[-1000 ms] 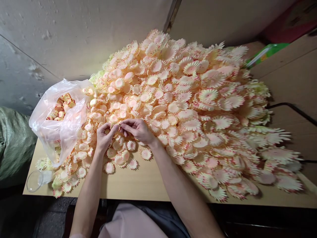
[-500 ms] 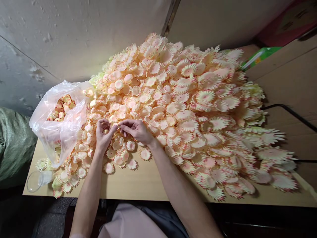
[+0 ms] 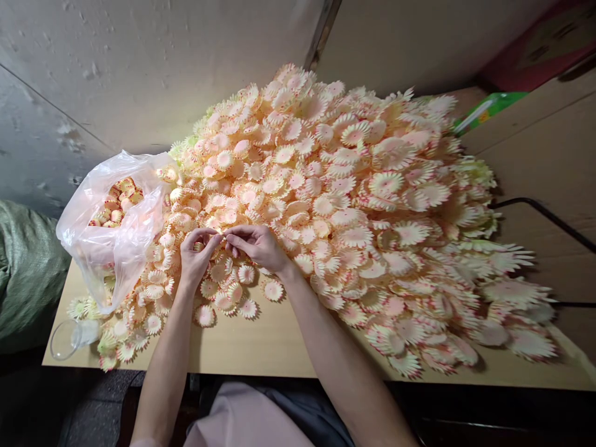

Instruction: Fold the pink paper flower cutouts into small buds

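My left hand (image 3: pixel 198 253) and my right hand (image 3: pixel 257 247) meet fingertip to fingertip over the near left part of a large heap of artificial flower petal discs (image 3: pixel 347 205). Both hands pinch with thumb and index finger. Whatever lies between the fingertips is too small and covered to make out. The discs are pale cream and pink, with toothed, red-tipped edges. Several loose petal discs (image 3: pixel 233 292) lie on the table just below my hands.
To the left, a thin clear plastic bag (image 3: pixel 135 242) holds rolled red-edged pieces (image 3: pixel 121 200). A clear cup (image 3: pixel 65 340) lies at the left corner of the table (image 3: pixel 261 347). A green sack (image 3: pixel 28 279) stands beside it, and cardboard (image 3: pixel 540 149) borders the right.
My left index finger has stretched forward and closed against the thumb, close to the right fingertips. My right hand has hardly moved.
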`<state>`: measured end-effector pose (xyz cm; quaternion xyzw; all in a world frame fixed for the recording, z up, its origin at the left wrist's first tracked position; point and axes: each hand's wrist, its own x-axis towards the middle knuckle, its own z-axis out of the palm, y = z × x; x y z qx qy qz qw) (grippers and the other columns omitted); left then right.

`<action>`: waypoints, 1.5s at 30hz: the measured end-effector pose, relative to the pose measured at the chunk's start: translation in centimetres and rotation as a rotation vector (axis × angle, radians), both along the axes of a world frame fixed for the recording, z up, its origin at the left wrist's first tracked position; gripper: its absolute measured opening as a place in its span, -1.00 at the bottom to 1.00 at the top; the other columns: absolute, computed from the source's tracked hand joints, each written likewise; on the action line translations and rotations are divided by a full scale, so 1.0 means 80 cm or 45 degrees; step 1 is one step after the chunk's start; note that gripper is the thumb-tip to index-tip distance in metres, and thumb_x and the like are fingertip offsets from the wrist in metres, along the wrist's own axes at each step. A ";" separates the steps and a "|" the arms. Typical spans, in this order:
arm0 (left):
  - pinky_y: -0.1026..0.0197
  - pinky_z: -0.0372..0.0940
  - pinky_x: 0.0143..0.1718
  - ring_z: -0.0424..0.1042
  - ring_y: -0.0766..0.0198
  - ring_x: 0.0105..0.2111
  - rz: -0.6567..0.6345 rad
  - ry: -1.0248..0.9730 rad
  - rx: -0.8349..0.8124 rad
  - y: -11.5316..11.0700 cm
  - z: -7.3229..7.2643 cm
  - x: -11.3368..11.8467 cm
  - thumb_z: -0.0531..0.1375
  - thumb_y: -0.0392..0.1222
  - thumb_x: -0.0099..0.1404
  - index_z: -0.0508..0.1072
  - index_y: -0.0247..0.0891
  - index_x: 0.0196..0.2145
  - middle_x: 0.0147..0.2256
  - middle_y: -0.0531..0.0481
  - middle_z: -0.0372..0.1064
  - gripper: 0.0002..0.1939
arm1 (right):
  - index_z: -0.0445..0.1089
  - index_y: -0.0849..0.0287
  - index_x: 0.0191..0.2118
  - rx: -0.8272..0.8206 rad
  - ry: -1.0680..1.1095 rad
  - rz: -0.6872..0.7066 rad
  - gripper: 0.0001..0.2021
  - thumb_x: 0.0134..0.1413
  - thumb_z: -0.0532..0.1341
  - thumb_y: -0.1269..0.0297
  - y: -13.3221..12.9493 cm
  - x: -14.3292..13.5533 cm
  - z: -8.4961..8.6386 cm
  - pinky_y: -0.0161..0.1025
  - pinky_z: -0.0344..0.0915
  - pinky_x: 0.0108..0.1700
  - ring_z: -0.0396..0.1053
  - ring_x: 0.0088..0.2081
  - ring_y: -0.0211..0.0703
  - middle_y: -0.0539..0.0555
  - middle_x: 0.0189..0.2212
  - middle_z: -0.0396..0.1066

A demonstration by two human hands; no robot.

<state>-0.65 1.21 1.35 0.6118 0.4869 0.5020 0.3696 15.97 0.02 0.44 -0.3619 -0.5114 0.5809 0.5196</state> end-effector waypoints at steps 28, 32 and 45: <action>0.31 0.34 -0.24 0.41 0.34 -0.26 -0.225 -0.439 -0.160 0.001 -0.013 -0.004 0.35 -0.05 0.13 0.44 -0.20 -0.20 -0.18 -0.04 0.39 -0.69 | 0.50 0.18 -0.30 -0.026 0.135 -0.145 -0.68 -0.23 0.47 0.16 0.003 -0.009 -0.001 -0.24 0.44 -0.16 0.47 -0.31 -0.21 0.03 -0.37 0.53; 0.30 0.35 -0.19 0.45 0.32 -0.22 -0.249 -0.496 -0.175 0.003 -0.017 -0.007 0.35 -0.12 0.14 0.50 -0.19 -0.15 -0.15 -0.05 0.45 -0.70 | 0.52 0.17 -0.34 -0.069 0.207 -0.147 -0.73 -0.22 0.47 0.19 0.004 -0.008 -0.002 -0.24 0.46 -0.17 0.50 -0.32 -0.21 0.03 -0.37 0.56; 0.32 0.34 -0.12 0.45 0.36 -0.22 -0.210 -0.500 -0.178 0.007 -0.018 -0.007 0.42 -0.21 0.04 0.51 -0.19 -0.21 -0.18 0.01 0.46 -0.68 | 0.56 0.14 -0.32 -0.088 0.329 -0.042 -0.78 -0.20 0.47 0.29 0.003 -0.002 0.001 -0.24 0.47 -0.10 0.52 -0.29 -0.24 0.01 -0.34 0.57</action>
